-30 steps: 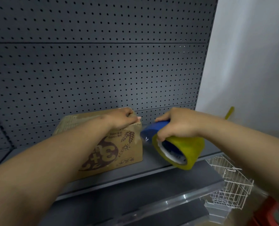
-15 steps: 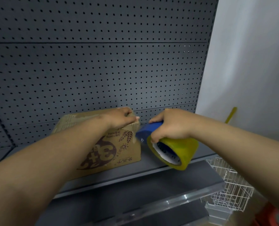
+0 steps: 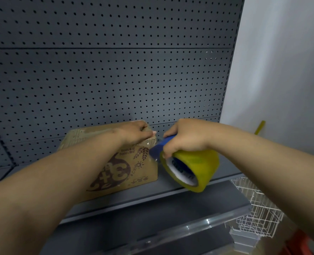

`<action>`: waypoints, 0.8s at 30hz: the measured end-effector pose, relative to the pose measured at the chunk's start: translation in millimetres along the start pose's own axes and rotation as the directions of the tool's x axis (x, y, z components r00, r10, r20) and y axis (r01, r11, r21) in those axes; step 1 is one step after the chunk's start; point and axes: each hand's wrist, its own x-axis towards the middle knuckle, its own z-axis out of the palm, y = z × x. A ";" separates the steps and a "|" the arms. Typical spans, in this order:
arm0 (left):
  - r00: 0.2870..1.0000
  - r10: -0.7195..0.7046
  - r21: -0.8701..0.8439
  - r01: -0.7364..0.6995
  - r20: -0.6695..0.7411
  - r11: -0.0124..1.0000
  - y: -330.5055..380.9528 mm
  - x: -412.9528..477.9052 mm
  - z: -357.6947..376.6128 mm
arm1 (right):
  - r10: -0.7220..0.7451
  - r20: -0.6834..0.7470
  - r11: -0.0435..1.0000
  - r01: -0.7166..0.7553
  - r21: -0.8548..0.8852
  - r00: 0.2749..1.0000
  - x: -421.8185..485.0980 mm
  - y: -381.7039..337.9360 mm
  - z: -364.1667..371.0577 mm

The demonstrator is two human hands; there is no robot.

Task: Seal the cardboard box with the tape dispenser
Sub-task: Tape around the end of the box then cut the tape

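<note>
A brown cardboard box (image 3: 134, 168) with dark printed marks stands on the grey shelf (image 3: 170, 192), against the pegboard. My left hand (image 3: 136, 132) presses flat on the box's top right corner, fingers over the edge. My right hand (image 3: 185, 137) grips the blue tape dispenser (image 3: 158, 148), which carries a big yellow tape roll (image 3: 194, 168). The dispenser's blue nose touches the box's upper right edge, where a shiny bit of clear tape lies over the corner. My left forearm hides much of the box's front.
A dark pegboard wall (image 3: 106, 80) rises behind the shelf. A lower shelf with a clear plastic front strip (image 3: 180, 230) sits below. A white wire basket (image 3: 257, 208) hangs at the right, with something red (image 3: 299, 242) on the floor and a yellow stick (image 3: 260, 127) against the white wall.
My right hand has moved the tape dispenser leftward until its nose meets the box's right top corner. My left hand has stayed on the box.
</note>
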 end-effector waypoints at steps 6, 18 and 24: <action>1.000 0.000 0.042 0.000 0.006 0.999 -2.6 0.8 -0.2 | 0.051 -0.030 0.998 -0.052 -0.034 0.998 5.5 -7.7 6.1; 1.000 0.005 0.021 -0.005 0.000 1.000 -1.0 -0.8 -0.1 | 0.016 -0.008 0.999 -0.016 0.044 1.000 -4.9 7.5 3.5; 1.000 0.009 0.028 -0.009 0.007 1.000 -1.4 -1.8 -1.8 | -0.022 -0.068 0.999 0.025 0.030 0.997 -6.9 8.9 14.7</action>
